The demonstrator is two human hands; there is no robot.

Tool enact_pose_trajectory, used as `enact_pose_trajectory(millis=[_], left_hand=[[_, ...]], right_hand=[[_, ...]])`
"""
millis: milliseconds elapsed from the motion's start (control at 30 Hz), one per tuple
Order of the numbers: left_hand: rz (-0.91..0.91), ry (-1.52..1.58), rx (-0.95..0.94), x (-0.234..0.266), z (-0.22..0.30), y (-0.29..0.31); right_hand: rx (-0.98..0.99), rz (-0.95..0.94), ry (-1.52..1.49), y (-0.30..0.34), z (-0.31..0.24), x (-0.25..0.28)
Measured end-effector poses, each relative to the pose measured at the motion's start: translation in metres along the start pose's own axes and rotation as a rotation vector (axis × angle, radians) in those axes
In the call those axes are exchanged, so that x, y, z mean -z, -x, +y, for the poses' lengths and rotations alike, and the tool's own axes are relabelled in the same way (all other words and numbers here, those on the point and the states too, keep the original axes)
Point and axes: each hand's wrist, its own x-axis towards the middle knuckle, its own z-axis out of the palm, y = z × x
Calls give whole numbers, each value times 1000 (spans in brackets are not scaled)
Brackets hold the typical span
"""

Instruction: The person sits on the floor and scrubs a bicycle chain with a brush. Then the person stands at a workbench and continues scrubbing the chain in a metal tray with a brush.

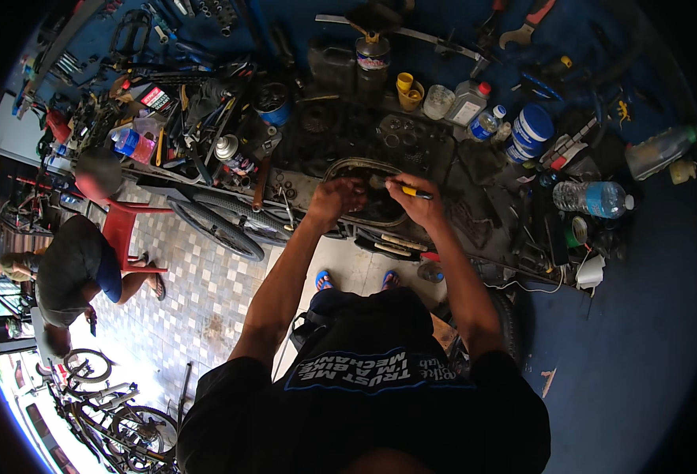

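Over a dark oval pan on the cluttered workbench, both of my hands are raised close together. My right hand is closed around a slim tool with a yellow and black handle; its working end is too dark to make out. To its left, my left hand has its fingers curled at the pan's near left rim. Whatever those fingers hold, if anything, is lost in shadow. Small dark parts seem to lie inside the pan, too dim to name.
A spray can and a hammer-like wooden handle are left of the pan. Behind stand a grey bottle and a blue tub. A water bottle lies right. A bicycle wheel sits below the bench; a person sits left.
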Motion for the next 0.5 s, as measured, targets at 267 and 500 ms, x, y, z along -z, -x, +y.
enact_pose_trajectory(millis=[267,500], left_hand=[[13,-257,-208,-1,-7,-3],[126,-529,-392,-12,-9,-3]], right_hand=[[-272,27,-143,7,-34,-13],[-28,154,128,7,-20,-21]])
